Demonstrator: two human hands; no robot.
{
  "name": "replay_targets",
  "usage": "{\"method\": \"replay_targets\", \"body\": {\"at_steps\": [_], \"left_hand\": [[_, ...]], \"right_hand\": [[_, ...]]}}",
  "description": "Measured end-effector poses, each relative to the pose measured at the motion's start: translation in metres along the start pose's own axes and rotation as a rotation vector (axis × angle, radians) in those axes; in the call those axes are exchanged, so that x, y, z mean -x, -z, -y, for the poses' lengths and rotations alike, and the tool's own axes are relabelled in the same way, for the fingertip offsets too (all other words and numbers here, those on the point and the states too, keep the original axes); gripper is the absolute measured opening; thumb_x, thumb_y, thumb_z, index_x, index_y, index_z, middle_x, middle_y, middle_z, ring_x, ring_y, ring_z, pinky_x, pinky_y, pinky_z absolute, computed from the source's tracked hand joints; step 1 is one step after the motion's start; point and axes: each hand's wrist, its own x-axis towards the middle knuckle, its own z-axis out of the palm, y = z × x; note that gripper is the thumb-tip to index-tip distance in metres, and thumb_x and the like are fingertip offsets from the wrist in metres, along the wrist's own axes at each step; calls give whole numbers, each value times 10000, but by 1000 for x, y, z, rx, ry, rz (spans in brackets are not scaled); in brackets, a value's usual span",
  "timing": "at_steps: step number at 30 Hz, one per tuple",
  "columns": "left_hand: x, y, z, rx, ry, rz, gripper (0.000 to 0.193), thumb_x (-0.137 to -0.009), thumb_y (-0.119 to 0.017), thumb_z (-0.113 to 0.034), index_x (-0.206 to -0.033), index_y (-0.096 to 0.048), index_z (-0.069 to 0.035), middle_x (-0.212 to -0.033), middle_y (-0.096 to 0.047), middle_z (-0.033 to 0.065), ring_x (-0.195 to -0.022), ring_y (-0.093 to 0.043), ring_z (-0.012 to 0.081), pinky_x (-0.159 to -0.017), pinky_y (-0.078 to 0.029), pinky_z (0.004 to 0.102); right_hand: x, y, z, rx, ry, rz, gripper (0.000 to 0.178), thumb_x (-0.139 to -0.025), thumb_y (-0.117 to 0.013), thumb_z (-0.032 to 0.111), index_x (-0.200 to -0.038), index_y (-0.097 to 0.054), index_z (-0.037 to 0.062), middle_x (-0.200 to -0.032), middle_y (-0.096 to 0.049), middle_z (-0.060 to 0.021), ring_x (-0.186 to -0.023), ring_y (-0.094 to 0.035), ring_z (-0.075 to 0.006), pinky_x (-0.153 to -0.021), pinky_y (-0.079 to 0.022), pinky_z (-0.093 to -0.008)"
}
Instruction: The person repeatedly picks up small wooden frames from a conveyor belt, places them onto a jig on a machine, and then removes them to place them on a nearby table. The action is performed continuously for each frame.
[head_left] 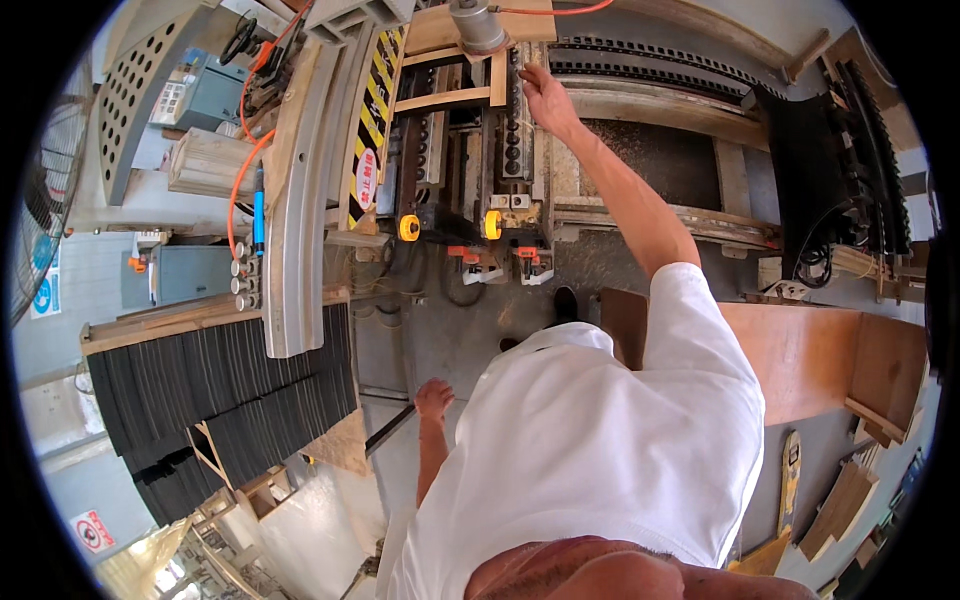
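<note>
My right hand (545, 98) reaches out over the machine, its fingers loosely bent and partly spread, with nothing visible in them. It is just right of a pale wooden frame (455, 99) that lies on the dark rails of the machine. Above the frame's far right corner stands a grey metal cylinder (478, 30) with an orange air hose. My left hand (434, 398) hangs low by my side, away from the machine. Its fingers are slightly curled and slightly apart, and no object shows in it.
Two yellow knobs (409, 228) face me at the machine's near end. A stack of black strips (230, 390) sits on the left, beside a long metal beam (300, 230). To the right are a brown wooden board (790, 360) and a black cover (815, 170).
</note>
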Motion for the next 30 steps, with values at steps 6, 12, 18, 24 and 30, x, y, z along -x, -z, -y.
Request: {"method": "replay_targets", "body": {"at_steps": [6,12,18,24,30], "left_hand": [[-16,-11,47,-1014,-443,108,163,-817,-541,-231,-732,-513,-95,-674,-518,98,-677,-540,282,-605,-424,457],[-26,-20,56,-1277,-439,21,192,-831,-530,-234,-744,-531,-63,-720,-552,147,-667,-522,311,-638,-443,451],[-37,-8,55,-141,69,-54,176,-865,-542,-195,-715,-502,-113,-663,-503,67,-599,-495,239,-554,-432,387],[-30,-24,-12,312,205,-28,156,-914,-533,-123,-763,-494,-126,-661,-420,-11,-541,-396,102,-451,-337,238],[-1,-25,8,221,-15,-26,235,-930,-546,-161,-704,-492,-123,-656,-469,-1,-543,-438,108,-439,-351,257]], "right_hand": [[-3,-7,18,-109,21,55,418,-929,-439,45,-1338,-456,-39,-1306,-575,-208,-1233,-539,-317,-1018,-429,-373],[-15,-14,-2,-141,-29,27,411,-929,-445,33,-1334,-483,-24,-1317,-580,-169,-1235,-540,-301,-1025,-429,-359],[-18,-13,1,-131,-75,71,403,-951,-450,48,-1345,-468,-35,-1310,-583,-171,-1223,-546,-258,-1025,-425,-330],[-45,-4,-12,213,-66,-167,414,-857,-606,147,-1255,-559,44,-1123,-664,-190,-992,-651,-359,-865,-522,-442],[-106,39,-31,557,-11,-142,455,-871,-611,193,-1276,-483,28,-1064,-654,-240,-968,-631,-416,-807,-508,-505]]}}
